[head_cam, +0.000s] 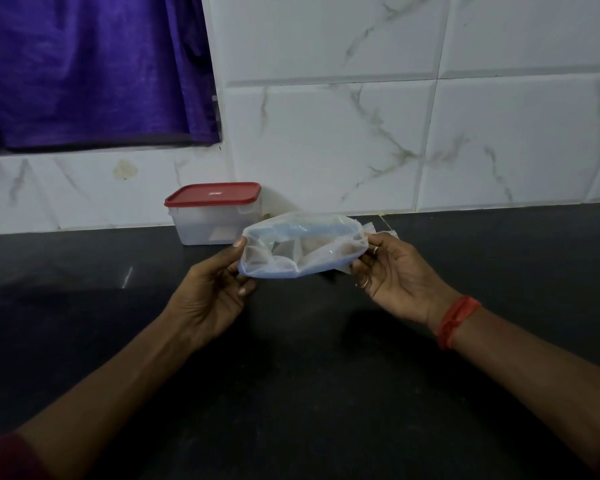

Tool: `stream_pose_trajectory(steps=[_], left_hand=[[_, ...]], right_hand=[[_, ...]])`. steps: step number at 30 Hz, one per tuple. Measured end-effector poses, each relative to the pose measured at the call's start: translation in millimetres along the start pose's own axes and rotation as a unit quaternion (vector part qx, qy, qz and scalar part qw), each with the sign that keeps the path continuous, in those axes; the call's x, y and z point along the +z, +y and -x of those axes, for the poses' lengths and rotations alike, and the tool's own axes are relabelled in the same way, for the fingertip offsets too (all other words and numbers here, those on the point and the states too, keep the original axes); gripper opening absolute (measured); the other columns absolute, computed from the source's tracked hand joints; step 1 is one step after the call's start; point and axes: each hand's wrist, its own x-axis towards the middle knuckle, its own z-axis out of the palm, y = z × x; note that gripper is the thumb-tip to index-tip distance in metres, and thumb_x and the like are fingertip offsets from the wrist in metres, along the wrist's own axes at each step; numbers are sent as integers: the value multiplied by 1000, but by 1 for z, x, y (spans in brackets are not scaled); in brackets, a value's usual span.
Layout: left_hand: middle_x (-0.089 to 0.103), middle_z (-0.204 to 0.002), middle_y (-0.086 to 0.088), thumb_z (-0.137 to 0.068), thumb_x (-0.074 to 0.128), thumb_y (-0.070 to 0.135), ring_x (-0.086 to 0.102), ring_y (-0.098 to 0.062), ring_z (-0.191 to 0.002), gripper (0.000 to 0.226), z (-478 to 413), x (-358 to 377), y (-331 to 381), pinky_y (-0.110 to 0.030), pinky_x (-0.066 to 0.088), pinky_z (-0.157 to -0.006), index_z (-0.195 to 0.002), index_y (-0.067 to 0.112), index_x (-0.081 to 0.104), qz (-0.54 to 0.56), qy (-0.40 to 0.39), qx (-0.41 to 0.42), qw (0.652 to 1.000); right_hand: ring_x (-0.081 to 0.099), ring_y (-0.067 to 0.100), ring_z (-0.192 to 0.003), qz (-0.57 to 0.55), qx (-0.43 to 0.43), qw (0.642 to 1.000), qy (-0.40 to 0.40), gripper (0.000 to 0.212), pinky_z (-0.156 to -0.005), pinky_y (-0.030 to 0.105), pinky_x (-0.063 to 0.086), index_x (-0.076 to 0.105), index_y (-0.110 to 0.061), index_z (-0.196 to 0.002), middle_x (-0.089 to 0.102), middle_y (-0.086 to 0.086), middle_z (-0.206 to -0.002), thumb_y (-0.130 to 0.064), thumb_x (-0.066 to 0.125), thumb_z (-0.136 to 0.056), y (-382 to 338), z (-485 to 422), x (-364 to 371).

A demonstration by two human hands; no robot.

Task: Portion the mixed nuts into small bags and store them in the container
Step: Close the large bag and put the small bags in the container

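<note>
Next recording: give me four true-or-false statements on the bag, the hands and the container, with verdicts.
1. The left hand and the right hand both hold the plastic bag above the counter. True.
2. The container with its red lid stands by the tiled wall. True.
3. The red lid lies off the container. False: it sits on the container.
4. A red thread circles the left wrist. False: it circles the right wrist.

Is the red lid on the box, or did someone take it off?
On. The red lid sits flat over the whole top of the clear container, its rim wrapping the container's upper edge.
</note>
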Motion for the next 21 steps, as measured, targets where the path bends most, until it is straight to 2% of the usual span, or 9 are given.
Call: stream_pose_trajectory(steps=[2, 4, 6, 8, 12, 14, 17, 19, 21], left_hand=[[74, -106, -11, -61, 90, 23, 60, -15, -84, 41, 0, 3, -3, -18, 50, -56, -97, 7, 78, -24, 21, -15, 999], [74, -98, -10, -77, 72, 19, 57, -10, -62, 35, 2, 7, -4, -14, 45, -43, -109, 5, 69, -39, 54, -9, 998], [72, -96, -9, -80, 65, 18, 50, -9, -47, 35, 3, 6, -1, -12, 37, -36, -113, 5, 65, -58, 63, 4, 996], [72, -101, -10, -81, 65, 16, 49, -9, -46, 33, 2, 3, 4, -11, 35, -35, -112, 5, 65, -79, 59, 15, 995], [71, -93, -10, -74, 70, 10, 48, -9, -50, 17, -1, -1, 7, -13, 37, -34, -90, 7, 63, -129, 79, 66, 986], [71, -86, -9, -73, 71, 6, 48, -10, -47, 14, -1, -1, 7, -15, 39, -35, -80, 8, 59, -167, 95, 103, 976], [69, -97, -10, -81, 71, -2, 64, -15, -60, 17, 0, -3, 6, -18, 48, -41, -79, 9, 58, -241, 141, 174, 944], [67, -94, -10, -81, 71, -7, 67, -15, -63, 22, 0, -5, 3, -22, 51, -45, -76, 10, 57, -283, 174, 241, 912], [64, -80, -9, -79, 72, -10, 65, -17, -55, 27, 0, -8, 0, -26, 53, -46, -75, 12, 56, -374, 175, 341, 845]], right_hand=[[60, 9, -58, 4, -1, 1000, 2, 19, -45, 17, 50, 65, -3, -106, 66, 8, -88, -15, 56, -95, 0, -1, -1], [58, 9, -60, 8, 3, 1000, -5, 21, -44, 16, 48, 67, -5, -106, 65, 6, -87, -18, 60, -92, -2, -1, -3], [60, 10, -60, 16, 8, 1000, -24, 21, -47, 18, 51, 67, -6, -102, 65, 4, -83, -19, 63, -85, -5, 2, -4], [62, 8, -55, 47, 6, 998, -30, 18, -46, 17, 52, 66, -7, -98, 67, 4, -80, -16, 65, -83, -4, 6, -3], [55, 4, -44, 179, -8, 984, 22, 5, -39, 13, 46, 69, -11, -93, 72, 1, -73, -12, 66, -89, 6, 6, 4], [54, 3, -43, 215, -18, 975, 41, 8, -38, 12, 45, 69, -12, -98, 72, -2, -71, -12, 68, -89, 8, 4, 4], [58, 3, -46, 244, -49, 966, 70, 21, -40, 15, 47, 68, -11, -108, 71, -1, -71, -9, 72, -87, 6, 4, 4], [59, 4, -45, 268, -83, 955, 95, 15, -42, 17, 50, 67, -11, -100, 69, 1, -68, -4, 71, -88, 8, 6, 5], [62, 7, -45, 325, -139, 927, 123, 15, -43, 21, 53, 64, -11, -89, 66, 6, -72, 3, 69, -88, 12, 6, 5]])
